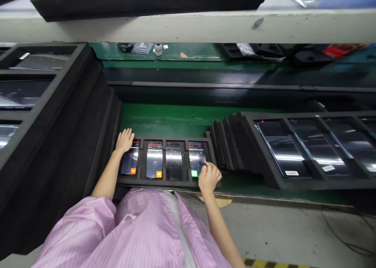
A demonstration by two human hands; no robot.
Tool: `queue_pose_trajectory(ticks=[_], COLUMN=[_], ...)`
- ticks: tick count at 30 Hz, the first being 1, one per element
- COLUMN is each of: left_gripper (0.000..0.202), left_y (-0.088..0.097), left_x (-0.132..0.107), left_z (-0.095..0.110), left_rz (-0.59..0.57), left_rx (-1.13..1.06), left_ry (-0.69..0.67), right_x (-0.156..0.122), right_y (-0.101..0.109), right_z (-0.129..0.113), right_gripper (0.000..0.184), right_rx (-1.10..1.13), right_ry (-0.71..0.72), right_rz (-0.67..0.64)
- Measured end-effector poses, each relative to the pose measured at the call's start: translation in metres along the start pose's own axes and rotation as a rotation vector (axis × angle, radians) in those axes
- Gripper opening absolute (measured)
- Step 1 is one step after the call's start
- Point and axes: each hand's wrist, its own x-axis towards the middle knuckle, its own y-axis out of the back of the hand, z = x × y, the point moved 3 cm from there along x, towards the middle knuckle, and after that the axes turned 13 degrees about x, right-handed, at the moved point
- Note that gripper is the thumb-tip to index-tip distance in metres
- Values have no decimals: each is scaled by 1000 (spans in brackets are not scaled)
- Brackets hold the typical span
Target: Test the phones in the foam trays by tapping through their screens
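In front of me a black foam tray [141, 158] holds phones in a row of slots. My left hand [125, 140] lies with fingers spread at the tray's upper left corner, over the top of the leftmost phone [127, 162], whose screen shows an orange square. Beside it, a second phone [154, 160] also has an orange square. The third phone [174, 161] has a dark screen. At the right end, a phone [196, 156] shows a green square. My right hand [210, 177] is at its right edge, index finger pointing to the screen, holding nothing; whether the fingertip touches is unclear.
Tall stacks of black foam trays stand at left [96, 103] and right [230, 142], phones in their top trays. A white shelf beam [176, 27] crosses above, bearing another foam tray [152, 4]. Behind, a small bottle [158, 49] stands on the green surface [199, 53].
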Motion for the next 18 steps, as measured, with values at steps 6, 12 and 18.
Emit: queue_pose_trajectory(ticks=[6, 12, 18], left_gripper=[55, 63, 77], left_y=[-7, -33, -44], left_x=[-59, -114, -134], left_z=[-8, -23, -37], left_rz=[224, 130, 85], left_rx=[-178, -393, -492], left_ry=[183, 241, 153], right_x=[0, -4, -18], right_y=[1, 5, 11], right_z=[4, -1, -4], right_gripper=[44, 38, 38], right_rx=[9, -18, -33], right_ry=[32, 42, 45], right_rz=[-12, -47, -117])
